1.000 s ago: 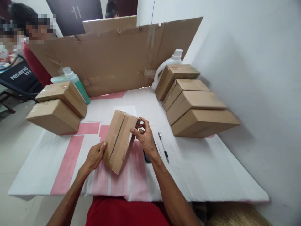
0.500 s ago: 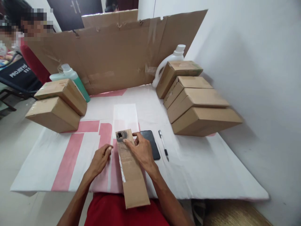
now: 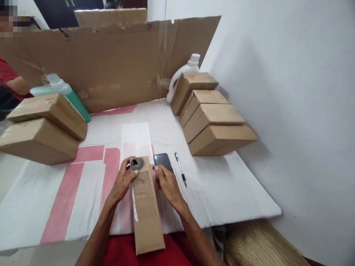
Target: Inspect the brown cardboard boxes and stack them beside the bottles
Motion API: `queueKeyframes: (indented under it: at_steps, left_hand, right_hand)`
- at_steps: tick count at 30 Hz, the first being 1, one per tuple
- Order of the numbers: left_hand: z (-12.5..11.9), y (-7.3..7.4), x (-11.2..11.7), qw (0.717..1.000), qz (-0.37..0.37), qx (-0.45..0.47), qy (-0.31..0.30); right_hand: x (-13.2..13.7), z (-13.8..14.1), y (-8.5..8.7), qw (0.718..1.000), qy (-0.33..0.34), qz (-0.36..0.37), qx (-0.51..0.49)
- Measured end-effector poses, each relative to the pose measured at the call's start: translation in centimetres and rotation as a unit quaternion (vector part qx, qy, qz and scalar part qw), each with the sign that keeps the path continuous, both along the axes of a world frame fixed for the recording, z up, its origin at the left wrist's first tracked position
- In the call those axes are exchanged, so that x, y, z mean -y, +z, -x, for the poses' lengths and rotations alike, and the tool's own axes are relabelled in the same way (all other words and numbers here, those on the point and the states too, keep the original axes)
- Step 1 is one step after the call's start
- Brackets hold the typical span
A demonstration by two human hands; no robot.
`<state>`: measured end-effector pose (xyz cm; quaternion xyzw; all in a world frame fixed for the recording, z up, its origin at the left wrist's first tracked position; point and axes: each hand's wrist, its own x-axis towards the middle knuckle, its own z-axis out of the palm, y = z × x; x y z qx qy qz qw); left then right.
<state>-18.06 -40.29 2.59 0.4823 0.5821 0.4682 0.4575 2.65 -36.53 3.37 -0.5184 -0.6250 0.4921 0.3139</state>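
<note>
A long, narrow cardboard box (image 3: 148, 210) lies lengthwise over the table's front edge, its near end above my lap. Near its far end is a small square hole with a dark, smudged ring around it. My left hand (image 3: 124, 183) grips the box's far left side, thumb on top beside the hole. Just off the box's right side, my right hand (image 3: 167, 181) has its fingers drawn together in a pinch; whether anything is between them is hidden. A black phone (image 3: 163, 160) lies partly behind that hand, and a pen (image 3: 181, 170) rests to its right.
Several cardboard boxes (image 3: 219, 114) stand in a row at right, before a white jug (image 3: 191, 67). Two more boxes (image 3: 41, 138) and a green-liquid bottle (image 3: 76, 99) are at left. A cardboard panel (image 3: 119, 66) closes the back; a white sheet (image 3: 135, 131) lies mid-table.
My left hand has come onto the box's left side and taken hold. My right hand has let go and moved off to its right. The camera view has shifted rightward.
</note>
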Motion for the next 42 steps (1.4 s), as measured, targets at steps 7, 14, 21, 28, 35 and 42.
queueKeyframes:
  at_steps: [7, 14, 21, 28, 35, 42]
  left_hand:
    - [-0.7, 0.2, 0.2, 1.000, 0.017, 0.014, -0.017]
    - [-1.0, 0.6, 0.0, 1.000, 0.009, 0.007, -0.001]
    - [-0.6, 1.7, -0.8, 1.000, 0.018, -0.004, 0.003]
    - [-1.6, 2.4, -2.0, 0.992, 0.020, -0.108, 0.057]
    - [-1.0, 1.8, -0.8, 0.997, 0.050, -0.051, -0.002]
    - [-0.2, 1.1, 0.2, 0.993, 0.060, -0.016, -0.096]
  right_hand:
    - [-1.7, -2.7, -0.9, 0.996, -0.082, 0.001, 0.026]
    - [-3.1, 3.9, 3.0, 0.988, -0.012, -0.132, 0.081]
    - [-3.8, 5.5, 3.7, 0.968, 0.064, -0.149, 0.194]
    - [-3.3, 5.5, 3.0, 0.977, 0.031, -0.160, 0.135]
    - [-3.7, -1.8, 0.3, 0.975, -0.108, -0.069, 0.179]
    - [-2.8, -8.5, -2.4, 0.901, -0.053, 0.095, 0.421]
